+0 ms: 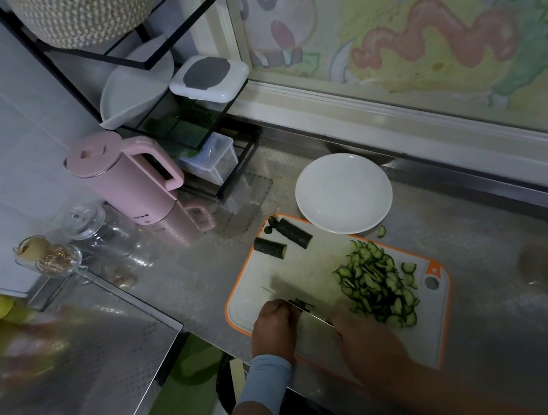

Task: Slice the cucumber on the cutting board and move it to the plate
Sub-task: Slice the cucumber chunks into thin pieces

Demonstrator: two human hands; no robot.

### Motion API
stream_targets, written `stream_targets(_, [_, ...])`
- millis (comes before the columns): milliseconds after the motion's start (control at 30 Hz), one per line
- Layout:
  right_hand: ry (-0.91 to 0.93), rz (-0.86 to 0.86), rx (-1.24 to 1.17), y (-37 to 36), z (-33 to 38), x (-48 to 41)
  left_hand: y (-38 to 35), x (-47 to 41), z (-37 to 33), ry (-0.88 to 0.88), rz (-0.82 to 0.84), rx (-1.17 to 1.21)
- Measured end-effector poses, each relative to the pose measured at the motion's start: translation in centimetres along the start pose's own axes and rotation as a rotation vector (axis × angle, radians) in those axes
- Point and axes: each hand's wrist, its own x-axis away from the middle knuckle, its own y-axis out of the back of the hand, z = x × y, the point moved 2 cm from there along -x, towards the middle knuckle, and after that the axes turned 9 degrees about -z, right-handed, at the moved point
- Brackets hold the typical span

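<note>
On the near left part of the board (324, 259), a short cucumber stub (301, 302) lies under the curled fingers of the left hand (273, 328), which holds it down. The knife (313, 328) stands with its blade against those fingers. The right hand (365, 344) is closed round the handle, which it hides. A heap of slices (375, 284) covers the right side of the board. Two uncut chunks (270, 247) and a small end lie at its far left corner. One slice (381, 230) lies off the far edge. The plate (343, 193) overlaps the board's far edge. A pink kettle (131, 180) and a black rack (147, 85) stand well beyond the board, to the left.
</note>
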Motion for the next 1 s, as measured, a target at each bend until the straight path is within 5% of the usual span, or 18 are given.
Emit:
stream_targets(100, [0.015,0.086,0.045,0.2,1.2,-1.3,0.1,0.1,-0.1,0.007,0.006,-0.011])
stream_targets(200, [0.038,-0.02,0.082,-0.1,2.6,-3.0,0.4,0.3,-0.3,0.002,0.006,0.005])
stream_targets(767, [0.049,-0.024,0.052,0.0,0.6,0.1,0.4,0.4,-0.4,-0.027,0.001,-0.013])
stream_targets(1000, [0.014,0.081,0.106,0.2,2.9,-2.6,0.1,0.5,-0.6,-0.037,-0.032,0.007])
